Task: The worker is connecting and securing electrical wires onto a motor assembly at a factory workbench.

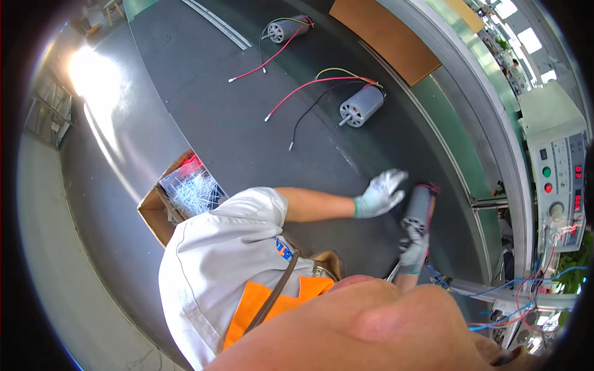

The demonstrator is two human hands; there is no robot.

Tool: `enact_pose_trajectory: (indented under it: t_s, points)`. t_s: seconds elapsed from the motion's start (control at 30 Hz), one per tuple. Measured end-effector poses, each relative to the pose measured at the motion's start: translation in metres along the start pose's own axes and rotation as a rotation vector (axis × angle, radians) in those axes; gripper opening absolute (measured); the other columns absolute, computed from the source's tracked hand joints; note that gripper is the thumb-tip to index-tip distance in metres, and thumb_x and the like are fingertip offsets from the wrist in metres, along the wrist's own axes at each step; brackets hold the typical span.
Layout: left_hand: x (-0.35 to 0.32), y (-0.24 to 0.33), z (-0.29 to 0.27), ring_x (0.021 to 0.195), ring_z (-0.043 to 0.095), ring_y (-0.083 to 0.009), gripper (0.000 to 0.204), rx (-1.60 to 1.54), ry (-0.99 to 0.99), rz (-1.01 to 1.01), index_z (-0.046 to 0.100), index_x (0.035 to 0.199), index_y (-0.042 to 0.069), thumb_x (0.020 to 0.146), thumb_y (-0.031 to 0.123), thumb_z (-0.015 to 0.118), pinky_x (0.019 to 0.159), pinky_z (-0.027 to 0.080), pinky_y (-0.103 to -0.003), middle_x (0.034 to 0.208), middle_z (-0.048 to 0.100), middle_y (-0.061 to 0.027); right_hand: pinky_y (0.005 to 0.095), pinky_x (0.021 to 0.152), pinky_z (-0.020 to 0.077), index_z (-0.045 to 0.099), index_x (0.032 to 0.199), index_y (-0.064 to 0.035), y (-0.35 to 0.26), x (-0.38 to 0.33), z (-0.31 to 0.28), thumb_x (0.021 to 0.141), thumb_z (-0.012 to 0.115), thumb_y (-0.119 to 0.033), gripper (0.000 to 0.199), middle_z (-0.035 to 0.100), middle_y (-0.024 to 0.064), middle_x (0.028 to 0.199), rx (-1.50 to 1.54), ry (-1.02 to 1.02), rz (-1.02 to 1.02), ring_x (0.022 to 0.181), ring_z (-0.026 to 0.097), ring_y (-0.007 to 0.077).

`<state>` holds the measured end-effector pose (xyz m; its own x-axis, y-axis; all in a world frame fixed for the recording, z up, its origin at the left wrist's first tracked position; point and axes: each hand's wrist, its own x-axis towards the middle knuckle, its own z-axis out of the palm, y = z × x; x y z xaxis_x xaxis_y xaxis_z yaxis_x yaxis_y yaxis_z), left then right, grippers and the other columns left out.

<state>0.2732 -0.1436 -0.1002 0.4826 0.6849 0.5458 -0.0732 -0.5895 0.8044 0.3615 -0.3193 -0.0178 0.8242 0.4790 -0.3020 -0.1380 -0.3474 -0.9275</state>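
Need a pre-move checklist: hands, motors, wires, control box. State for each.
1. Both hands gloved: ok, left hand and right hand alike.
2. Left hand off the nearest motor: ok, fingers spread, beside it and apart.
3. Right hand on the nearest motor: ok, at its end; how firm the grip is, cannot tell, blurred.
4. Nearest motor's wires free of the right hand: cannot tell, partly hidden and blurred.
5. Middle motor and far motor apart from the hands: ok, both on their sides on the dark worktop.
6. Control box display lit: ok, red digits showing.
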Motion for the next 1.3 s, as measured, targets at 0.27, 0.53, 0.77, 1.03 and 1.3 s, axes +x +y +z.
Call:
enact_pose_trajectory:
  t_s: [0.27,0.53,0.77,1.03,1.3]
  points:
    - [-0.023,-0.014,-0.166,0.126,0.050,-0.0364,0.041,-0.085,-0.189,0.092,0.053,0.138,0.003,0.099,0.014,0.057,0.107,0.042,-0.043,0.134,0.052,-0.0200,0.0289,0.083,0.0508,0.034,0.148,0.0094,0.054,-0.168,0.180,0.091,0.069,-0.017,0.072,0.066,0.0106,0.106,-0.096,-0.140,-0.045,0.091,0.059,0.0147]
    - [-0.033,-0.006,-0.255,0.132,0.048,-0.0184,0.049,-0.832,-0.581,-0.535,0.047,0.146,0.001,0.106,0.029,0.046,0.114,0.034,-0.034,0.142,0.053,-0.0093,0.0387,0.065,0.0527,0.060,0.126,-0.0022,-0.010,-0.197,0.148,0.093,0.066,-0.017,0.037,0.064,0.0162,0.074,-0.463,-0.525,-0.285,0.065,0.066,0.0217]
    - [0.000,0.045,-0.269,0.115,0.058,-0.0137,0.050,-0.304,-0.754,-0.565,0.058,0.133,0.000,0.102,0.040,0.055,0.104,0.044,-0.032,0.125,0.064,-0.0077,0.0453,0.064,0.0549,0.057,0.101,-0.0032,-0.012,-0.194,0.218,0.096,0.059,-0.032,0.029,0.067,0.0145,0.069,-0.743,-0.753,-0.922,0.068,0.070,0.0325]
    - [0.012,0.031,-0.268,0.096,0.063,-0.0103,0.035,-0.148,-0.719,-0.399,0.064,0.123,-0.001,0.091,0.012,0.071,0.089,0.052,-0.027,0.106,0.070,-0.0050,0.0477,0.059,0.0562,0.058,0.098,-0.0019,-0.029,-0.191,0.265,0.092,0.061,-0.045,0.044,0.066,0.0179,0.064,-0.782,-0.657,-0.766,0.062,0.069,0.0356]
    - [-0.012,0.046,-0.295,0.120,0.055,-0.0158,0.050,-0.196,-0.626,-0.425,0.048,0.142,0.002,0.102,0.030,0.059,0.102,0.048,-0.034,0.133,0.059,-0.0102,0.0417,0.069,0.0536,0.066,0.098,-0.0042,-0.035,-0.177,0.224,0.090,0.072,-0.038,0.035,0.069,0.0173,0.086,-0.316,-0.896,-0.676,0.079,0.069,0.0331]
